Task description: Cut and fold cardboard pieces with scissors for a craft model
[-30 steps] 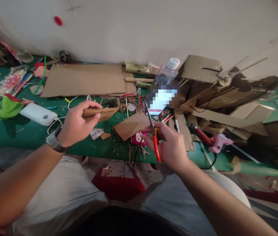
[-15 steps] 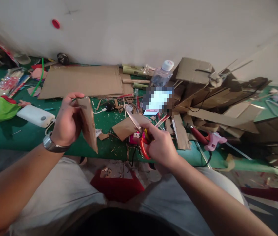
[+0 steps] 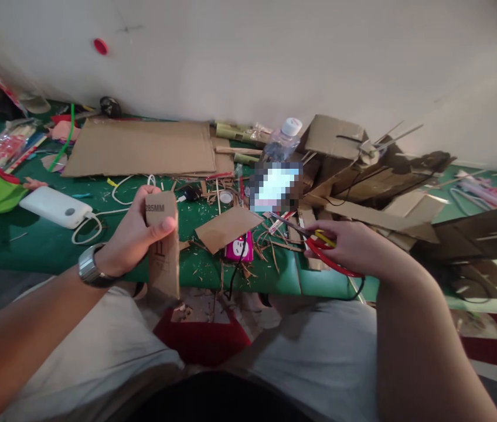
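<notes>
My left hand [image 3: 132, 239] grips a narrow piece of cardboard [image 3: 163, 258] near its top, thumb across its printed face, which reads 285MM. The piece stands upright over the table's front edge. Away to the right, my right hand [image 3: 347, 247] is closed around red-and-yellow-handled scissors [image 3: 332, 258], blades pointing left and apart from the cardboard. Between my hands lie a loose cardboard scrap [image 3: 228, 227] and, partly beneath it, a pink power socket [image 3: 240, 247]. A phone [image 3: 275, 186] with a lit, blurred screen leans behind them.
Large cardboard sheets [image 3: 140, 147] lie at the back left. A white power bank [image 3: 55, 207] with a cable rests at the left. Behind the phone stands a plastic bottle [image 3: 284, 140]. A cardboard construction [image 3: 336, 136] with sticks occupies the right. Shavings litter the green table [image 3: 207, 272].
My right hand has moved right with the scissors, uncovering the pink socket. My left hand has turned the cardboard piece so its printed face shows, and lowered it slightly.
</notes>
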